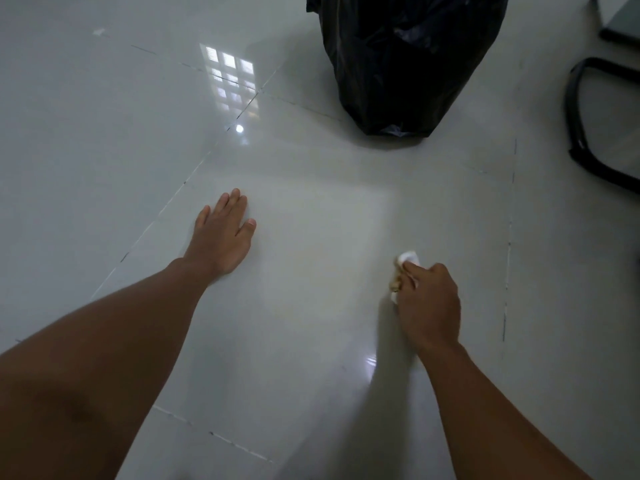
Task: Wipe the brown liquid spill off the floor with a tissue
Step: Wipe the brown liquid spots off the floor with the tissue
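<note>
Two bare forearms reach in from the bottom edge over a glossy pale tiled floor (pixel 311 341), the left forearm closest to the lens. The left hand (pixel 221 233) lies palm down and flat on the tile, fingers stretched out and holding nothing, its grip apart. The right hand (pixel 427 303) is curled into a fist, its grip clamped on a crumpled white tissue (pixel 405 268) that pokes out ahead of the knuckles and meets the floor; the wad's lower folds carry a brownish stain. No brown liquid can be made out on the tile around the tissue, only a faint dull sheen.

A black bin bag (pixel 405 60) stands upright on the floor well beyond the right hand, toward the top of the frame, its plastic creased and shiny and its base gathered on the tile. The bag's mouth is cut off by the top edge, so what is inside cannot be told. To the right of the bag, a curved black frame (pixel 578 140) rests on the floor at the frame's edge, with a dark-edged flat panel (pixel 620 19) above it in the corner. To the left of the bag, a bright window reflection (pixel 230 77) gleams on the tile where grout lines cross. The left hand sits well left of the tissue, apart from it.
</note>
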A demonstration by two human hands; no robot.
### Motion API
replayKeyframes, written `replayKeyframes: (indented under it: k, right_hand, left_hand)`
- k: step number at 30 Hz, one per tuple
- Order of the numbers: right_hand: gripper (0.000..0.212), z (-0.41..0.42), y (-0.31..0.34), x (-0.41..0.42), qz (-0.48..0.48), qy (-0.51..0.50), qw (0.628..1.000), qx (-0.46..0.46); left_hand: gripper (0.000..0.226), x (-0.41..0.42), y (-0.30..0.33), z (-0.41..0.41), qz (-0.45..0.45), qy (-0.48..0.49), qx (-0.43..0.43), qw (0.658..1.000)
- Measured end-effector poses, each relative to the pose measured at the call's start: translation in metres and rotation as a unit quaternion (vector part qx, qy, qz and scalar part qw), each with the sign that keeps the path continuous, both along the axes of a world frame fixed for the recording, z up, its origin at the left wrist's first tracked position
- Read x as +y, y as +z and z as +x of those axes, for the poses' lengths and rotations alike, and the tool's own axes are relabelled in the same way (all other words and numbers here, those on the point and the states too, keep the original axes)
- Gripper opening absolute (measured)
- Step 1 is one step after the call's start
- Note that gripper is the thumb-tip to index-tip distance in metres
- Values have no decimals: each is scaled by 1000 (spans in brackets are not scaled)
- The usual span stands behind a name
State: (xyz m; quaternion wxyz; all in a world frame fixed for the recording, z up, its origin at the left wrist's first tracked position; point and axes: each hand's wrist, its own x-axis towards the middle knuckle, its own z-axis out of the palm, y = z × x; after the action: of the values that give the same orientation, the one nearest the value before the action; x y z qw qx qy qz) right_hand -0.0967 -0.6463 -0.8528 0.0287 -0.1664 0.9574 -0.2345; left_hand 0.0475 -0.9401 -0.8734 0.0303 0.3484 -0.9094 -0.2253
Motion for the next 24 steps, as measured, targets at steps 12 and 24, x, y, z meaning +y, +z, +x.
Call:
replayKeyframes:
  k: [12,24]
  right_hand:
    - [18,104,-14,-51,-26,241,968,64]
    - [17,135,-12,19,-40,76,992,87]
  left_hand:
    - [56,2,-4,-2,-28,-6,-14,999]
    - [56,6,2,-11,4,22,-30,999]
